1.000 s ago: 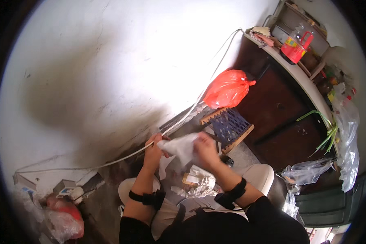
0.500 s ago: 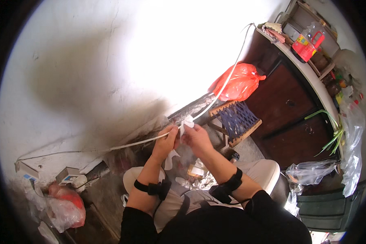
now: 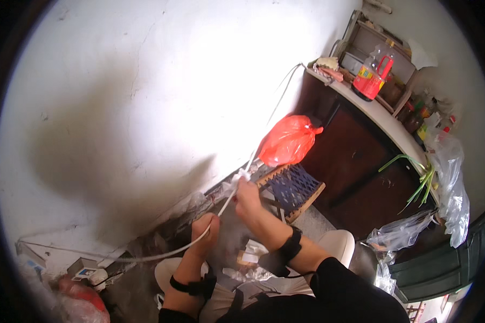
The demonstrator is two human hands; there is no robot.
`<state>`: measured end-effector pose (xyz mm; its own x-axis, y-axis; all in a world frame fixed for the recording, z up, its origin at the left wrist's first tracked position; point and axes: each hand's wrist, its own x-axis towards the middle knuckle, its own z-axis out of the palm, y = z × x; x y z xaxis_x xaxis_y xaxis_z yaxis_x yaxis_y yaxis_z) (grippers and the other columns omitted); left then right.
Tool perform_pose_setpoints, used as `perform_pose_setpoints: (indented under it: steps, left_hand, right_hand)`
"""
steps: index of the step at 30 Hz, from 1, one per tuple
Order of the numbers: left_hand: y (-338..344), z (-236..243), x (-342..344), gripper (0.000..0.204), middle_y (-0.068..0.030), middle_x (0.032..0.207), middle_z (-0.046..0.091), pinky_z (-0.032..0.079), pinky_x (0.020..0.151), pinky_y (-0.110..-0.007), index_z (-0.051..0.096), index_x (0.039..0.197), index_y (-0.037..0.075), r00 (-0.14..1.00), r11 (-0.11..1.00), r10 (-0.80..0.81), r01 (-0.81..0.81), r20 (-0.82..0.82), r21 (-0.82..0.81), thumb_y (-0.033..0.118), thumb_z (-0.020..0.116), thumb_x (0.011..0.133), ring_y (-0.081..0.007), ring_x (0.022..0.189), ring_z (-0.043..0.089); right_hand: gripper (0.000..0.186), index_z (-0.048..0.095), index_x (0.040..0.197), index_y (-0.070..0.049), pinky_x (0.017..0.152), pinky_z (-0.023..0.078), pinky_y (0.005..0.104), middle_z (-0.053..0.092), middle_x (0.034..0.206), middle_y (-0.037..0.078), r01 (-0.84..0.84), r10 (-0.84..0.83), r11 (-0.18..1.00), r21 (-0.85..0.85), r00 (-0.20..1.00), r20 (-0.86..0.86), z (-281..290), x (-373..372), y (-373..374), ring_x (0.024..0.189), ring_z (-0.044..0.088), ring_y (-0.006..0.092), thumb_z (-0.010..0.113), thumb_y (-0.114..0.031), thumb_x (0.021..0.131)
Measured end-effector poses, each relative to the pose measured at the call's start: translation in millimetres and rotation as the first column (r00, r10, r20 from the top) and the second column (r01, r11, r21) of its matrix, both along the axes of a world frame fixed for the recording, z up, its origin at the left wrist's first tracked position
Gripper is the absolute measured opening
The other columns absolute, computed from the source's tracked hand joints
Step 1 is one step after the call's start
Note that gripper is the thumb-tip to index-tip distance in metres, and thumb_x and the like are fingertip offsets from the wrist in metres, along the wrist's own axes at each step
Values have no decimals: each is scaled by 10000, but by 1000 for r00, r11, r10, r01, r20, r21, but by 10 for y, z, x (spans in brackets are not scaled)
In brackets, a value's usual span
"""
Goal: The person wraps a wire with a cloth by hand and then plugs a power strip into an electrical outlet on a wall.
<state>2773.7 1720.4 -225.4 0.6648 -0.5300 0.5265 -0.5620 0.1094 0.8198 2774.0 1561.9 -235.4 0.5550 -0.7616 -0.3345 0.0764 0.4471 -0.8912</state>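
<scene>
A long white cable [image 3: 145,259] runs from the box at the lower left, through my two hands, up towards the cabinet top. My left hand [image 3: 205,230] is closed around the cable. Farther along it, my right hand [image 3: 247,198] pinches a crumpled white tissue or cloth [image 3: 237,179] wrapped at least partly round the cable. Between the hands, the cable is pulled fairly straight, while left of my left hand it sags in a curve. My right fingertips are partly hidden.
A red plastic bag [image 3: 289,141] lies by the wall, behind a folding stool [image 3: 293,188] with a woven blue seat. On the right, a dark cabinet [image 3: 355,156] carries a red-labelled jug [image 3: 369,78] and green onions [image 3: 424,180]. White boxes [image 3: 83,268] sit at lower left.
My hands have moved apart along the cable, the left one nearer my body and the right one farther up with the tissue or cloth. The whole view has shifted too.
</scene>
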Motion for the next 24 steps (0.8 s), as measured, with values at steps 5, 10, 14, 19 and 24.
perform_pose_setpoints:
  steps: [5,10,14,19,24]
  left_hand:
    - [284,81,-71,236,-113,503,437,343,405,-286,464,594,-22,958,993,-119,117,-260,-26,59,417,811,-180,406,434]
    - [334,148,-84,340,-30,454,405,289,371,-245,467,575,-3,911,978,-194,151,-365,-144,162,396,864,-83,388,380]
    - [355,88,30,342,-17,457,411,287,355,-238,487,629,10,757,982,-180,101,-628,-160,212,382,884,-78,364,369]
    - [236,65,95,303,-28,511,461,284,394,-197,512,728,28,776,985,-158,83,-610,-150,240,376,897,-61,427,400]
    - [139,13,210,302,-52,706,546,279,438,-187,509,838,64,416,946,-232,-114,-879,-303,314,353,906,-76,593,480]
  right_hand:
    - [196,509,908,-7,480,420,285,500,688,44,148,-136,984,-99,983,124,533,237,-653,549,482,144,386,-153,860]
    - [171,528,906,-22,449,422,279,495,629,25,-244,146,791,-562,966,-215,787,359,-1353,543,510,131,429,-151,854]
    - [178,548,927,-42,457,426,275,529,665,21,-273,238,840,-468,962,-134,705,102,-1208,572,536,127,441,-165,856]
    - [270,518,1036,-2,762,465,355,583,935,90,-483,485,865,-137,874,-24,106,-573,-791,830,571,207,445,-203,871]
    - [352,448,1147,-7,836,411,350,534,1083,102,-724,614,637,265,685,393,154,-931,-273,969,526,209,488,-198,855]
